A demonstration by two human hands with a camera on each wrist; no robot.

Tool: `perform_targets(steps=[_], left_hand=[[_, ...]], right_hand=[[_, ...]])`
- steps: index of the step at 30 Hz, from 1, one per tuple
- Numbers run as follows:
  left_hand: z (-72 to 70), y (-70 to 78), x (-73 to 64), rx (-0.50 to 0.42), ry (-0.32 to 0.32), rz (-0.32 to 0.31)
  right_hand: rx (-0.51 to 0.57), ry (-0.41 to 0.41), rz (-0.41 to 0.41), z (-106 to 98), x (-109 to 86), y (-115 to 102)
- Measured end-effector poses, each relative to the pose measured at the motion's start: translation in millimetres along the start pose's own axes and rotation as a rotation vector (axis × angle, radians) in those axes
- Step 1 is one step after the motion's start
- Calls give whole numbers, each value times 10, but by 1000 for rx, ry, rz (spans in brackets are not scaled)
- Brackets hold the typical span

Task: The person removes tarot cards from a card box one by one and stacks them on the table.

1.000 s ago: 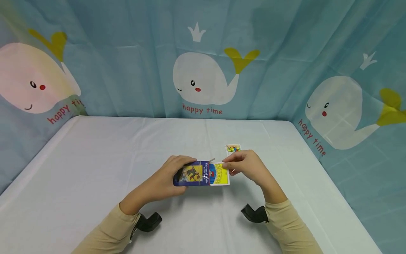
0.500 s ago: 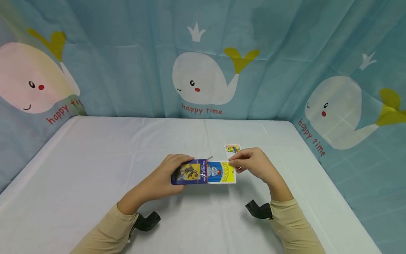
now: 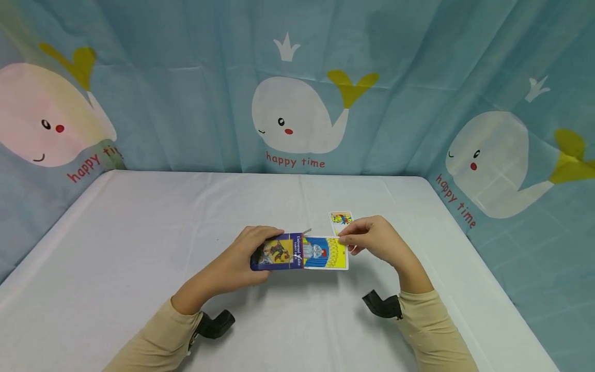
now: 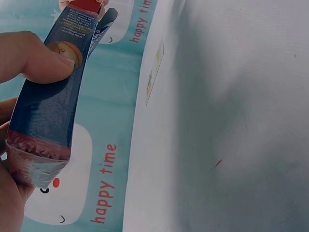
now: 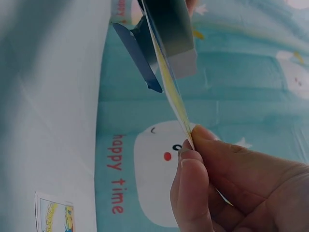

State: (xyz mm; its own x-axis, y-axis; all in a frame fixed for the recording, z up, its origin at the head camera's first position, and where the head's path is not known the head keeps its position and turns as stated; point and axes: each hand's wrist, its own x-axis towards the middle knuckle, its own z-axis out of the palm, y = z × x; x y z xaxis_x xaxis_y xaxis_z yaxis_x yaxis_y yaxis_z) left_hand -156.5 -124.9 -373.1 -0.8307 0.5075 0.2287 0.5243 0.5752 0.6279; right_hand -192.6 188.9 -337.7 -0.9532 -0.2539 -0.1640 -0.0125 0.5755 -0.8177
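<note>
My left hand (image 3: 241, 261) grips a dark blue tarot card box (image 3: 278, 252) around its left end, thumb along the near side. In the left wrist view, that thumb presses the narrow side of the box (image 4: 46, 106). A yellow and blue tarot card (image 3: 323, 252) sticks out of the box's right end, its inner part hidden inside. My right hand (image 3: 378, 245) pinches the card's outer right end between thumb and fingers. Seen edge-on in the right wrist view, the thin card (image 5: 171, 92) runs up into the box, beside a flap (image 5: 137, 55) that hangs out.
Another card (image 3: 341, 219) lies face up on the white-clothed table (image 3: 186, 217), just behind my right hand. A blue curtain (image 3: 195, 124) with printed whales borders the table at the back and sides. Black curved pieces (image 3: 216, 324) stick out at both wrists.
The right hand has moved to the right, drawing the card further out of the box, so more of its blue picture shows. The left hand with the box has shifted slightly left.
</note>
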Motion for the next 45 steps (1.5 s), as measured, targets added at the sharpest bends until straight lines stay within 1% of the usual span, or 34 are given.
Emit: perform_targets(steps=[10,16,21,27,35,41,45], left_hand=[[9,1,7,0,1,-5],[14,-9,6,0,3,-7],[12,-26,0,0,4,-6],[14,-35,-2,1,2,-10],[3,-25,-3,-1,4,-11],[-10,-24,-9,-4,8,-11],[-18,-27,-9,-6,16,0]], right_hand=[[9,-61,12,-79,-9,25],[-7,-59,-1,-132,-35,39],[-24,-61,19,-152,-45,48],[-54,-89,33,-169,-46,48],[-11,-113,16,-299,-82,74],[15,-101,49,-372,-108,61],[41,-85,73,-407,-120,64]])
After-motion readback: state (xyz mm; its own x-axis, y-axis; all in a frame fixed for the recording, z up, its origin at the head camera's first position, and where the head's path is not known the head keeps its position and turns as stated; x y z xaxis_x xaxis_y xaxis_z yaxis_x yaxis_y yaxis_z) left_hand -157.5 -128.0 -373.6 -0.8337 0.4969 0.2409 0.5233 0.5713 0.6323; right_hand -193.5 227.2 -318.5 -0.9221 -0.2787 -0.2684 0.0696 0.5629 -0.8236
